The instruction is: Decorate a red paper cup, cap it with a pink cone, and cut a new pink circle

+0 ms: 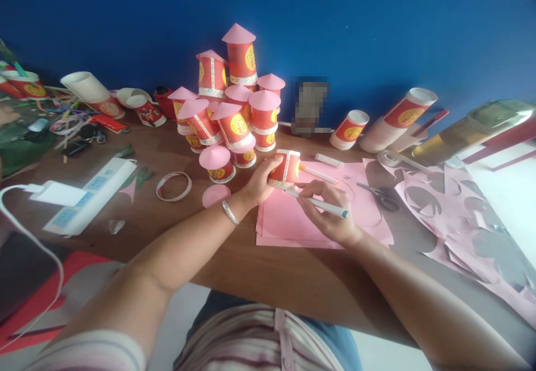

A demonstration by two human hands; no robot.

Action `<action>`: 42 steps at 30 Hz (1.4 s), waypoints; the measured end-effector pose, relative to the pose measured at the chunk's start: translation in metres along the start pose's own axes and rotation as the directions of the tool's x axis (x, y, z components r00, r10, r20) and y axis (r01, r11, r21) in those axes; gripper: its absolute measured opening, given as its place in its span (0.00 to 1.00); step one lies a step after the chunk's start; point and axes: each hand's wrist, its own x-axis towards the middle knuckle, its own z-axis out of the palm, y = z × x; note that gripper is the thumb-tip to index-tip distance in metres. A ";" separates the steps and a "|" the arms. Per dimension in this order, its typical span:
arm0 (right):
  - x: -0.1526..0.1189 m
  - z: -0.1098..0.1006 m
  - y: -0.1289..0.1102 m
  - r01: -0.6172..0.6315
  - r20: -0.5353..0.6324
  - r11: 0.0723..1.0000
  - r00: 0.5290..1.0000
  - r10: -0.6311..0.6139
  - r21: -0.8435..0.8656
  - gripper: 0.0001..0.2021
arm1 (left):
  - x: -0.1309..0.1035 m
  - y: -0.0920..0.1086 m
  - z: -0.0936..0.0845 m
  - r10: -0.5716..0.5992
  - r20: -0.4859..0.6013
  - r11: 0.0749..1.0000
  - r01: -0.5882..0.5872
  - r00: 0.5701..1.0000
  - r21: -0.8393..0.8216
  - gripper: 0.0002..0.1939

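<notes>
My left hand is closed round the side of a red paper cup with yellow emblems and a white strip down it. In my right hand is a white marker with a teal end, its other end at the cup's white lower rim. Both hands are above a stack of pink paper sheets. An orange-tipped marker and a white stick-shaped tube lie on the paper. Left of my hands, several red cups carry pink paper cones, some of them stacked.
Scissors lie on the right, beside pink paper scraps and a tape roll. A tape ring and a white power strip are at left. Stacked cups lean before the blue wall.
</notes>
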 end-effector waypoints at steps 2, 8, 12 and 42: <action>0.000 0.000 0.000 -0.003 0.008 1.000 1.000 0.003 0.004 0.04 | -0.001 0.001 0.001 0.005 0.011 1.000 -0.005 1.000 0.001 0.22; 0.000 -0.001 -0.002 -0.004 0.006 1.000 1.000 0.004 0.007 0.04 | -0.001 0.002 0.001 -0.009 0.032 1.000 0.010 0.999 -0.016 0.17; 0.001 -0.002 -0.004 -0.012 0.003 1.000 1.000 0.012 0.015 0.05 | 0.000 0.004 0.002 0.000 -0.018 0.995 -0.002 1.000 -0.099 0.15; 0.003 -0.001 -0.006 0.021 -0.004 0.997 1.000 -0.021 -0.069 0.06 | -0.004 0.006 0.004 -0.029 -0.005 0.998 0.029 1.000 -0.055 0.16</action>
